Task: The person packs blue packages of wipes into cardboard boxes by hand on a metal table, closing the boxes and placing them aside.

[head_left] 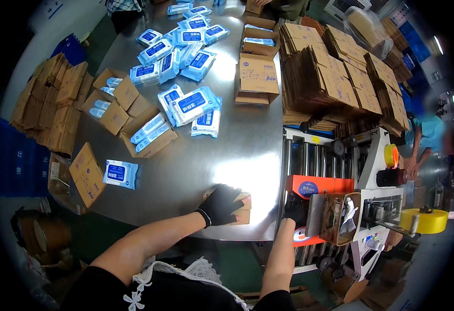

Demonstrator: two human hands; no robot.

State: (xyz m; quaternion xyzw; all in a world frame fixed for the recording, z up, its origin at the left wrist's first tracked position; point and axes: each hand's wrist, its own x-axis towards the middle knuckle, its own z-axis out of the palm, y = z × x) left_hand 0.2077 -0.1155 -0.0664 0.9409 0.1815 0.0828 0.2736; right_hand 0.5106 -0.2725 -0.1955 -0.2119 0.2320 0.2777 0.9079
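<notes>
Small closed brown cardboard carton [240, 207] sits lower centre of frame, at near edge of shiny steel worktop [227, 155]. Your left hand [221, 205] in black glove lies flat on top of it, fingers spread — carton directly under palm, long axis running left-right toward roller conveyor [315, 160]. Your right hand [295, 211], also gloved, rests just right of carton at orange-fronted tape sealing machine [336, 207] — whether its fingers are curled or spread, cannot tell. Corrugated board matte, stiff; worktop glossy, slick. Blue-white soft wipe packs [193, 103] lie upper centre, well apart.
</notes>
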